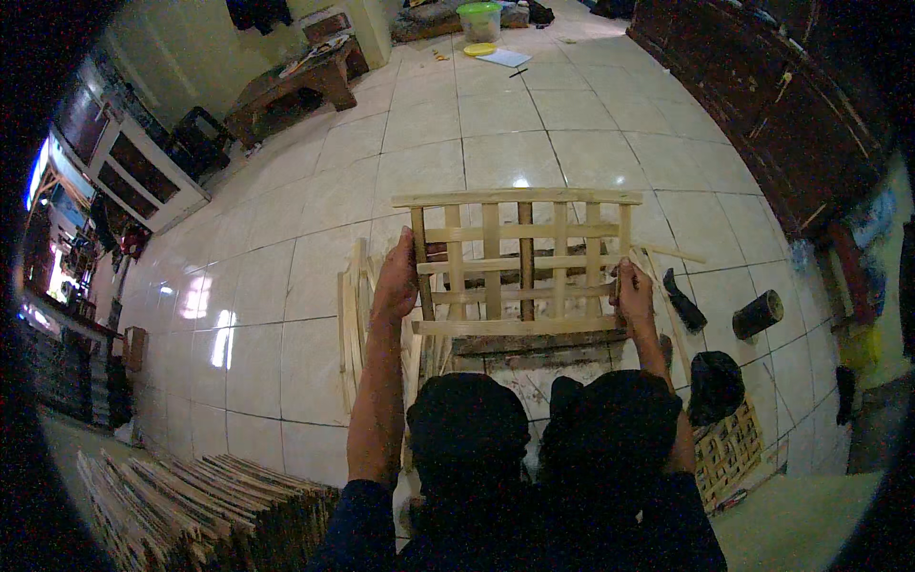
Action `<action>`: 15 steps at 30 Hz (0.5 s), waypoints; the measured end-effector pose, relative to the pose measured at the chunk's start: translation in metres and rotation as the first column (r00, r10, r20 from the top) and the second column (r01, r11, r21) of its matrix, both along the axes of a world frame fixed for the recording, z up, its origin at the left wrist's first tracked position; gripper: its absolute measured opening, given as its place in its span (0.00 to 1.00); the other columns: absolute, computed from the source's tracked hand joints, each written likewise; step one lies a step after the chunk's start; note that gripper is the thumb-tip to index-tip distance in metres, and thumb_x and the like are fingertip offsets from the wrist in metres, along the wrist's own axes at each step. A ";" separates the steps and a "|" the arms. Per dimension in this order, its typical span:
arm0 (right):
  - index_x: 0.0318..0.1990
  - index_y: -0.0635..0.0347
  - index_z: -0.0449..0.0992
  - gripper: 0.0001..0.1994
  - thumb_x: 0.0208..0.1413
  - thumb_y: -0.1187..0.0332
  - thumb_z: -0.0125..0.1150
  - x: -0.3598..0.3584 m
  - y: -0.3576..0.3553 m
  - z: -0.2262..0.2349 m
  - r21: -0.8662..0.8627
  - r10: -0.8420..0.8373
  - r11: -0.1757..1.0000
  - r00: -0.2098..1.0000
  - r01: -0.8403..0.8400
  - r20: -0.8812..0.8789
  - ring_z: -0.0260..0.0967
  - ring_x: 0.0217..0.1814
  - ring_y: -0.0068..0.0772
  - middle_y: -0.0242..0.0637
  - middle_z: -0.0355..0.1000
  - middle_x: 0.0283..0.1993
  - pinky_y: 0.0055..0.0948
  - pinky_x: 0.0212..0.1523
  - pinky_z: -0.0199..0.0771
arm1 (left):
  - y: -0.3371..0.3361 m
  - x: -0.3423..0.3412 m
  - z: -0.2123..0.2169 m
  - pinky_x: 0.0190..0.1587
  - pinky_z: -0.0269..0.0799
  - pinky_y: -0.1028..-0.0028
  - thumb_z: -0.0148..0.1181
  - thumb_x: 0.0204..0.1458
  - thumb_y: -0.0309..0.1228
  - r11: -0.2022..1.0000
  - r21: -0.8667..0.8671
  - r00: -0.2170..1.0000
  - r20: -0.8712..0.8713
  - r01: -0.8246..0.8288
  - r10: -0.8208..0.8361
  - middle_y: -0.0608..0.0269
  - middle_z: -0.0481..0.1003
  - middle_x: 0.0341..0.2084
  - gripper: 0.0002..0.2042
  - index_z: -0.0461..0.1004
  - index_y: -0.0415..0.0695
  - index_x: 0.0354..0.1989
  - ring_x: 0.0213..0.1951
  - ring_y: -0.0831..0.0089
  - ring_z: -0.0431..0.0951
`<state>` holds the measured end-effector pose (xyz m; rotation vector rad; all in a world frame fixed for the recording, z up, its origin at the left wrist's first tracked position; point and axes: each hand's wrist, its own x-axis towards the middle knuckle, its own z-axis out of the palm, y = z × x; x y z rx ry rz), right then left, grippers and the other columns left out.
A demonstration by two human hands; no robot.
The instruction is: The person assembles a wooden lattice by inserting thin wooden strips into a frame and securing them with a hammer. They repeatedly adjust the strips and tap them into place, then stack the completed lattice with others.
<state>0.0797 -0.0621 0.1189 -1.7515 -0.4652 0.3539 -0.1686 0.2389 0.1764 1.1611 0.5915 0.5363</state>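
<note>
A rectangular bamboo lattice (524,264) of crossed pale and darker strips is held up in front of me, above the floor. My left hand (396,276) is closed on its left side, with fingers behind the edge strip. On the opposite side my right hand (634,294) grips the edge, thumb against the near face. Below the lattice lies a dark wooden board (538,348), partly hidden by it. My dark-clothed knees (467,419) are close under the near edge.
Loose bamboo strips (353,319) lie left of the lattice. A large stack of strips (210,505) fills the lower left. At right are a dark cylinder (758,315), a black bag (717,386) and another woven lattice (729,453). A tub with a green lid (479,21) stands far off.
</note>
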 end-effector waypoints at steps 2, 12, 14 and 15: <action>0.38 0.61 0.74 0.24 0.64 0.47 0.42 -0.004 0.007 -0.001 0.016 -0.004 1.000 0.998 0.005 -0.070 0.64 0.20 0.20 0.28 0.64 0.21 0.25 0.22 0.68 | 0.000 -0.004 0.005 0.45 0.71 0.65 0.41 0.62 0.49 1.000 0.017 0.998 -0.062 0.002 -0.001 0.51 0.75 0.42 0.25 0.70 0.36 0.47 0.40 0.65 0.75; 0.39 0.62 0.74 0.25 0.65 0.48 0.38 0.029 0.008 -0.028 -0.134 0.079 0.987 0.996 -0.083 -0.037 0.66 0.24 0.25 0.34 0.71 0.27 0.28 0.28 0.69 | -0.001 -0.004 -0.030 0.45 0.71 0.64 0.44 0.62 0.45 0.996 -0.089 0.996 -0.092 -0.007 -0.001 0.55 0.74 0.42 0.20 0.67 0.41 0.52 0.41 0.65 0.75; 0.39 0.61 0.74 0.25 0.66 0.48 0.37 0.025 0.012 -0.032 -0.111 0.060 0.991 0.990 -0.074 -0.124 0.65 0.22 0.23 0.31 0.71 0.26 0.27 0.27 0.69 | 0.003 -0.005 -0.041 0.44 0.71 0.64 0.44 0.62 0.44 0.993 -0.117 0.999 -0.040 0.020 -0.025 0.55 0.74 0.41 0.20 0.68 0.41 0.51 0.41 0.66 0.75; 0.39 0.62 0.74 0.26 0.66 0.47 0.36 0.025 0.009 -0.034 -0.117 0.044 0.991 0.981 -0.067 -0.190 0.65 0.22 0.23 0.32 0.71 0.26 0.27 0.27 0.69 | 0.002 -0.004 -0.042 0.44 0.71 0.64 0.45 0.62 0.44 0.996 -0.080 0.997 -0.069 0.025 -0.031 0.55 0.74 0.41 0.19 0.68 0.41 0.50 0.41 0.66 0.74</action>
